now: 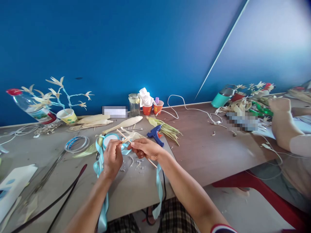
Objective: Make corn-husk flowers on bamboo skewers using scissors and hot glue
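A thin wooden stick (152, 162) slants between my two hands over the table's front part. My right hand (145, 147) is closed around it, thumb and fingers pinched together. My left hand (113, 157) pinches a small pale strip of corn husk (124, 140) against the stick's upper part; its fingertips are partly hidden. Light-blue ribbon (158, 191) hangs over the table edge below my right wrist, and more of it trails beside my left hand. Just behind the hands lie a ribbon roll (104, 142) and a blue glue gun (155, 135).
Corn husks (167, 129) lie behind the glue gun. Tape rolls (77, 144) are at left. Husk flowers (58, 92) stand in a yellow cup (66, 116) beside a tilted plastic bottle (40, 110). A white cable (191, 109) crosses the table. Another person's arm (280, 123) rests at right.
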The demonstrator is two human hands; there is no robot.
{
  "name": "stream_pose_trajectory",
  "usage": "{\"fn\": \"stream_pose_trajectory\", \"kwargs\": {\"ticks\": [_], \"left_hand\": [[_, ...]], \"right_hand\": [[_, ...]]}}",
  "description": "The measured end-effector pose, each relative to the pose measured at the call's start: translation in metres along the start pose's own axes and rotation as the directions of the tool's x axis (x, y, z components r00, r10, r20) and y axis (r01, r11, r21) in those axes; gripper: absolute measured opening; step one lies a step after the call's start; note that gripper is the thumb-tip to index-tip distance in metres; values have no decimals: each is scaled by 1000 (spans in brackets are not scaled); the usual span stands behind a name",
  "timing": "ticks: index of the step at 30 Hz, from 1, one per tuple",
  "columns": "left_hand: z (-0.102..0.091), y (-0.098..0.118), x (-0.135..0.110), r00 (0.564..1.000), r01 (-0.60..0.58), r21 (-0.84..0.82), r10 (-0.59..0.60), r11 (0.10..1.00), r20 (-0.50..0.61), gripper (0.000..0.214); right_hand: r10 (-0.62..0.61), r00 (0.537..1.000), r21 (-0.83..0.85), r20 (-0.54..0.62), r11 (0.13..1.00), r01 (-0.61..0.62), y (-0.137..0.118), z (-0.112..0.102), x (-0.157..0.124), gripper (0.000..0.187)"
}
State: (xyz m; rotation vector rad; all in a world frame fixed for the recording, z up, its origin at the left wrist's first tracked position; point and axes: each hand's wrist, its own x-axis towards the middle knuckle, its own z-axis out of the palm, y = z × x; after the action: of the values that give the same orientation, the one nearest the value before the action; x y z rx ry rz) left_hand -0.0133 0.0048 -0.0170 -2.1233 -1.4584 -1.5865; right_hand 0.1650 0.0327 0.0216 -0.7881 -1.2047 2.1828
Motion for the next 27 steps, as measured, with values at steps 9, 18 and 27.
{"fn": "stream_pose_trajectory", "kwargs": {"ticks": [9, 18, 27], "left_hand": [[6, 5, 1, 998, -1, -39, 3, 999, 57, 10], [5, 7, 0, 994, -39, -57, 44, 998, 99, 10], [3, 7, 1, 993, -83, -87, 90, 993, 76, 9]], "right_hand": [[-36, 993, -96, -112, 995, 26, 4, 7, 5, 36], [24, 988, -122, -152, 992, -43, 2, 6, 6, 33], [56, 981, -226, -188, 969, -99, -1, 8, 5, 40]]}}
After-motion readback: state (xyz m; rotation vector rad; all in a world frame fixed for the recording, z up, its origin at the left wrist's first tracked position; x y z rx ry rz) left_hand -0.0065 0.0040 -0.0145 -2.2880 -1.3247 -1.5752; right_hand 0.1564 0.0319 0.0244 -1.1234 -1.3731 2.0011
